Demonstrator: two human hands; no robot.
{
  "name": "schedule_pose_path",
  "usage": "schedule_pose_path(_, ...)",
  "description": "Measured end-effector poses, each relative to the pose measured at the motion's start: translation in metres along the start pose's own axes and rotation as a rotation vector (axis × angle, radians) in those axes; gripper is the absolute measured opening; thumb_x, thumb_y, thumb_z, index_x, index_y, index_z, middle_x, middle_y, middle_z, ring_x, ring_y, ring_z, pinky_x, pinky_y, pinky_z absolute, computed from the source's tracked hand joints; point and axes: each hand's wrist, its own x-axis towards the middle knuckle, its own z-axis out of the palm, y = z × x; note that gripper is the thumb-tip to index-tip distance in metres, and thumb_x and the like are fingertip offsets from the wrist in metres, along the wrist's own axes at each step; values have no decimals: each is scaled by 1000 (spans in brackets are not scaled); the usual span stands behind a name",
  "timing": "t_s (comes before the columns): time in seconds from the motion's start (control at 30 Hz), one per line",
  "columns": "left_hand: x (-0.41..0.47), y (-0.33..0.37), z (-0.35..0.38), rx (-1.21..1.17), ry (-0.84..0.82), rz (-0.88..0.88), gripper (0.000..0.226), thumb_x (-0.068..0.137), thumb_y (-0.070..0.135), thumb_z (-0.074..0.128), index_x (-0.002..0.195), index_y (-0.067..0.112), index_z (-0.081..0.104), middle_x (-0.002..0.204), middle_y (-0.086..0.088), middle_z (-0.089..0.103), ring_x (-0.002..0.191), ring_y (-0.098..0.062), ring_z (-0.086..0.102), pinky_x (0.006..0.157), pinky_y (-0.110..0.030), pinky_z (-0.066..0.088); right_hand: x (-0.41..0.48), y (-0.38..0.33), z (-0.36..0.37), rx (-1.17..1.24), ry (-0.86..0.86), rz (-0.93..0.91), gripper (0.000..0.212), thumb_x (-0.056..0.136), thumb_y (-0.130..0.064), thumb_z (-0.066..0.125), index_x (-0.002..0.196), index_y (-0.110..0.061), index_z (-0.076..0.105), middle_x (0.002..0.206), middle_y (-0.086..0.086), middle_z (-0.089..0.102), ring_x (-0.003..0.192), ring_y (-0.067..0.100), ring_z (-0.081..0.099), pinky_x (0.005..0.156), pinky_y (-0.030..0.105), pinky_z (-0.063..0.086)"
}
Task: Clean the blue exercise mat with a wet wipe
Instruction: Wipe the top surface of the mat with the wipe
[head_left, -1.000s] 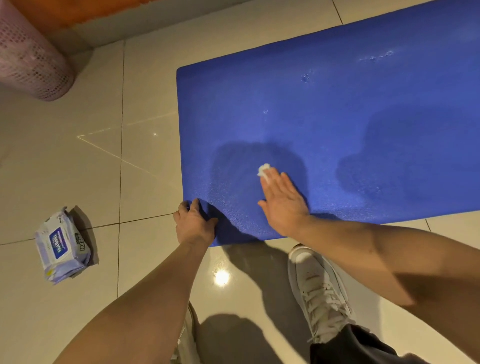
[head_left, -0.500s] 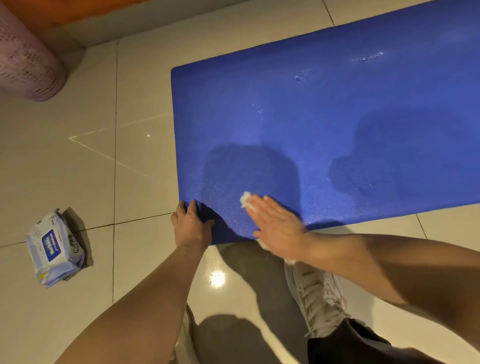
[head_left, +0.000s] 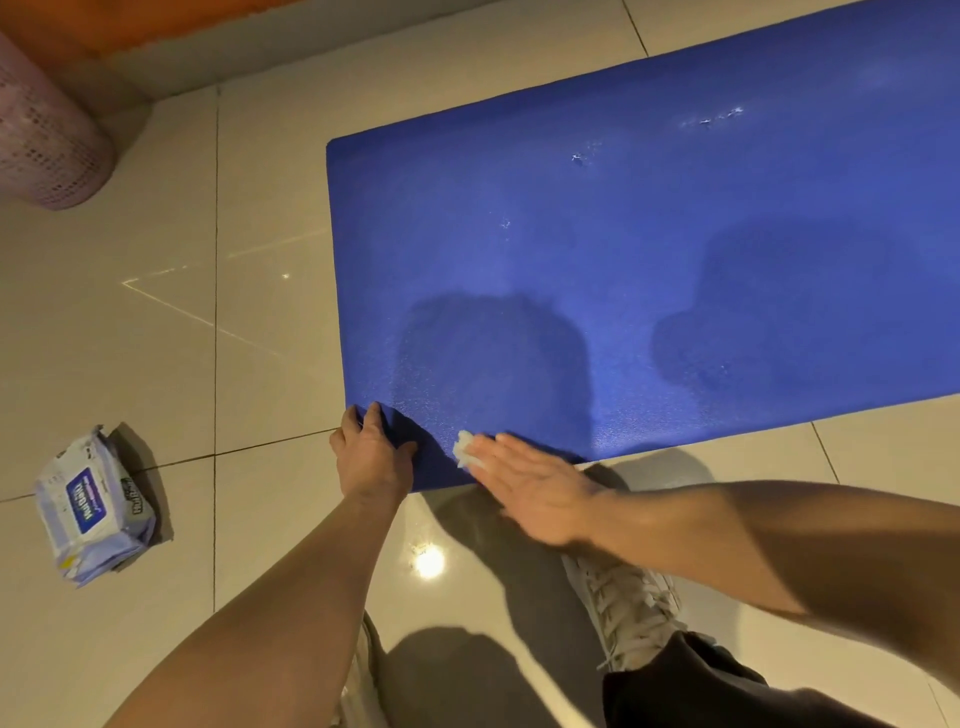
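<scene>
The blue exercise mat (head_left: 649, 270) lies flat on the tiled floor, with a few small white specks on its far part. My left hand (head_left: 371, 457) grips the mat's near left corner, fingers curled over its edge. My right hand (head_left: 535, 486) lies flat, fingers together, over the mat's near edge and presses a small white wet wipe (head_left: 462, 447) against the mat. Only a bit of the wipe shows past my fingertips.
A pack of wet wipes (head_left: 96, 506) lies on the tiles to the left. A pink perforated basket (head_left: 47, 140) stands at the far left. My white shoe (head_left: 628, 608) and dark trouser leg are just below the mat's near edge.
My right hand has slid the wipe toward me and leftward, from the mat's inner part to its near edge. My left hand has kept its hold on the corner.
</scene>
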Motion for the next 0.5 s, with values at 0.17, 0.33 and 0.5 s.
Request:
schedule_pose_path(0.17, 1, -2, 1, 23, -3, 5, 78, 93, 29, 68, 157, 15, 25, 164, -7, 14, 147, -30, 14, 121, -40, 23, 25, 69, -23, -9, 1, 346, 73, 107, -45, 34, 159, 0, 10, 168, 15, -1, 156, 31, -5, 127, 45, 2)
schedule_pose_path(0.33, 2, 0, 2, 25, -3, 5, 75, 93, 28, 68, 156, 15, 27, 163, -7, 15, 144, -32, 16, 118, -42, 28, 39, 28, -21, 90, -53, 354, 73, 107, -44, 24, 157, 3, -3, 166, 20, -13, 152, 37, -22, 125, 50, 1)
schedule_pose_path(0.5, 1, -1, 3, 16, 9, 0, 74, 93, 27, 67, 155, 16, 28, 163, -7, 16, 144, -32, 17, 118, -42, 28, 20, -18, -19, -26, -176, -66, 66, 103, -12, 26, 156, -1, -12, 161, 15, -28, 145, 33, -35, 124, 47, -11)
